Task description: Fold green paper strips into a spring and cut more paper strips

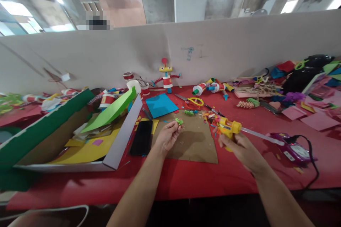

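Observation:
Between the fingertips of my left hand point(168, 135) is a small folded green paper piece point(179, 122), held over a brown cardboard sheet point(197, 145). My right hand point(243, 149) grips a yellow glue gun point(226, 127) with a glue stick point(262, 136) jutting from its back end. The gun's nozzle points left, toward the cardboard and the green piece, without touching that piece. Another folded green paper strip point(189, 112) lies at the cardboard's far edge. Scissors with yellow and red handles point(195, 101) rest just beyond it.
A black phone point(141, 138) and a blue paper sheet point(162, 105) lie left of the cardboard. Farther left is an open box point(125, 134) of paper. A paper robot figure point(167, 79) stands by the wall. At right sits a purple device point(295, 152) with a black cable.

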`<act>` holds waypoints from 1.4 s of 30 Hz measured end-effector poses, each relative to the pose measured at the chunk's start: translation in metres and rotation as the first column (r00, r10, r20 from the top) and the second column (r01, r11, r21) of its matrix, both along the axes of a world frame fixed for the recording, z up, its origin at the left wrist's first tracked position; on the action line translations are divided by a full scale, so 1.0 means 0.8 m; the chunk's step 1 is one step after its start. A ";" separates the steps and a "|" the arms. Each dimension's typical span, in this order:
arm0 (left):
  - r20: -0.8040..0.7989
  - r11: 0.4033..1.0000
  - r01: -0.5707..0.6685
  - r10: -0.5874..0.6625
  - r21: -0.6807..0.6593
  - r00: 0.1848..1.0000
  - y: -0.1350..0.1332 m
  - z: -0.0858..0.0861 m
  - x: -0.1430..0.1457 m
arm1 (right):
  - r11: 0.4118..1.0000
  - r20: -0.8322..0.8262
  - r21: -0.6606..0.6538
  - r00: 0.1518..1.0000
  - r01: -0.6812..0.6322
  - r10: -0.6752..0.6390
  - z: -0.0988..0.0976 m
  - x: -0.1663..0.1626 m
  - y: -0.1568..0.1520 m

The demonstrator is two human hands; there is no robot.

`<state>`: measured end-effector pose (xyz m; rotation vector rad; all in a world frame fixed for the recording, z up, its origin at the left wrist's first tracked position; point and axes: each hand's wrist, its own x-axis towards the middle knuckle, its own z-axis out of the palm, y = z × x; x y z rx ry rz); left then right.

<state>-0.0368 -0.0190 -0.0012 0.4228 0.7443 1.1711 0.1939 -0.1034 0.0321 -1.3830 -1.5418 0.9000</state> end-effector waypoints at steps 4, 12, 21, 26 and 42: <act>-0.025 1.000 0.012 -0.012 0.011 1.000 0.000 -0.001 0.001 | 0.989 -0.138 -0.004 0.979 -0.150 0.148 0.003 -0.036 -0.009; -0.025 0.999 0.036 -0.036 0.029 0.999 0.000 -0.001 0.003 | 0.979 -0.119 -0.019 0.973 -0.204 0.200 -0.009 -0.046 -0.003; -0.013 0.998 0.047 -0.046 0.052 0.999 -0.004 0.001 0.003 | 0.983 -0.044 -0.006 0.982 -0.186 0.186 -0.025 -0.052 0.001; -0.004 0.998 0.039 -0.039 0.043 0.999 -0.005 0.000 0.000 | 0.986 0.003 0.012 0.986 -0.165 0.165 -0.028 -0.052 0.002; -0.052 0.986 0.109 -0.103 0.128 0.993 -0.005 -0.007 -0.004 | 0.964 0.406 0.223 0.913 -0.147 0.045 -0.002 -0.061 -0.013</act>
